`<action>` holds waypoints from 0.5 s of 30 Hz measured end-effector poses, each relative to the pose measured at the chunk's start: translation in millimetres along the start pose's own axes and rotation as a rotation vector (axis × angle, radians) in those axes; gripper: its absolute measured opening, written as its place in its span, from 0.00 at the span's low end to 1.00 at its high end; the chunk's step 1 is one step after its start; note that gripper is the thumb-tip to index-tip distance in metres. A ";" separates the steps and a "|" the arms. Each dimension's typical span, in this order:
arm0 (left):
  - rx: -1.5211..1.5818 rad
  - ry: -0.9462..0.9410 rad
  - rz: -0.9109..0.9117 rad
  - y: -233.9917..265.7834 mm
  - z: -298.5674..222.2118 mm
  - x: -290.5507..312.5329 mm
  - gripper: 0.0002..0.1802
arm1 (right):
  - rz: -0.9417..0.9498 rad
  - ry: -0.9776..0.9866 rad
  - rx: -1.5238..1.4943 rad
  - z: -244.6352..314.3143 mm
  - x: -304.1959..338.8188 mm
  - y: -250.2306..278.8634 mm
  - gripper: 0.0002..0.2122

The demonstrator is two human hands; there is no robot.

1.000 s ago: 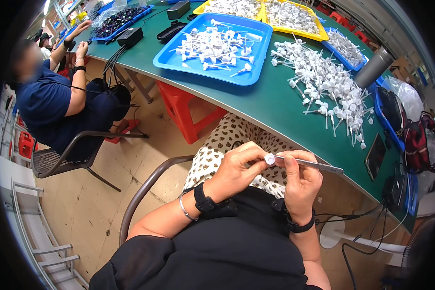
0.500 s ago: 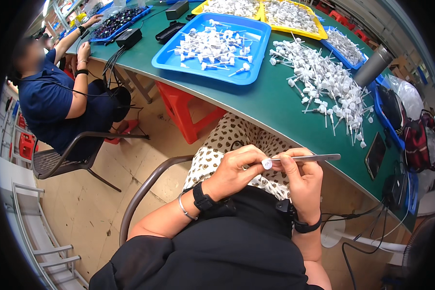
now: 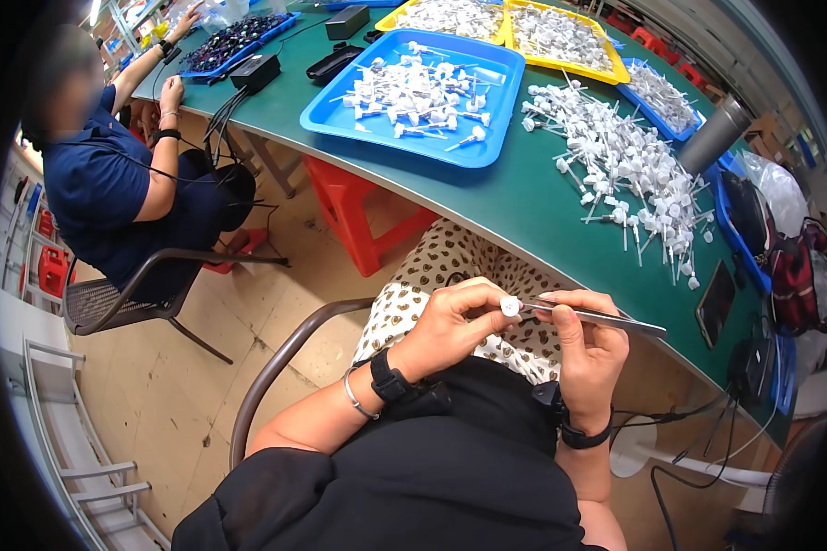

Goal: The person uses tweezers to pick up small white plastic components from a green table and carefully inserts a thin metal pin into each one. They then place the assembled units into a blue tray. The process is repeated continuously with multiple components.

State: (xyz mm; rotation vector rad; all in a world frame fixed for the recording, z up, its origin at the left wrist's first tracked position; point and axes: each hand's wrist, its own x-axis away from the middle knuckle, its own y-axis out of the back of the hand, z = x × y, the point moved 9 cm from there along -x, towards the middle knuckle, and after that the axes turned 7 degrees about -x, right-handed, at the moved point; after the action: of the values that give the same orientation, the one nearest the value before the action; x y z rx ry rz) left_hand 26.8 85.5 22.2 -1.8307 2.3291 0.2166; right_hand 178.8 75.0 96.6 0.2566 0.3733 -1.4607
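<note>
Above my lap, my left hand (image 3: 459,323) pinches a small white plastic part (image 3: 510,306) with its round face turned up. My right hand (image 3: 586,335) grips a pair of metal tweezers (image 3: 629,322) between thumb and fingers. The tweezers slant, their tips close to the white part; whether they touch it I cannot tell. On the green table ahead lies a loose pile of similar white parts with thin stems (image 3: 625,161). Left of that pile, a blue tray (image 3: 317,115) holds more of them.
Yellow trays (image 3: 574,66) of white parts stand at the back. A grey cylinder flask (image 3: 715,136) and a phone (image 3: 715,305) are on the table's right. A co-worker (image 3: 110,184) sits at the left. A red stool (image 3: 349,216) stands under the table edge.
My right hand has shifted slightly right, and the tweezers now tilt with their rear end lower. The white part has turned a little in my left fingers. The view has moved slightly.
</note>
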 end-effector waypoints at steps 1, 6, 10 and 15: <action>0.016 0.019 0.005 -0.2 1.8 0.4 0.08 | 0.012 0.000 0.013 -0.7 0.0 -1.3 0.06; 0.071 0.009 -0.051 1.8 1.1 0.6 0.06 | 0.049 0.008 0.062 -3.6 1.6 -4.5 0.06; 0.039 0.057 0.003 2.4 2.2 0.9 0.10 | 0.032 0.010 0.027 0.0 1.1 -4.3 0.06; -0.096 0.000 -0.011 12.7 -14.9 -4.3 0.10 | -0.013 0.015 -0.028 5.1 -1.2 3.7 0.06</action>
State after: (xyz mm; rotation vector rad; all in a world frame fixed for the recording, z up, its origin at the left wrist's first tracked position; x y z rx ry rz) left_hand 14.8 89.3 37.8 -1.8868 2.3465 0.3323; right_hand 182.9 74.5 101.6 0.2426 0.4079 -1.4659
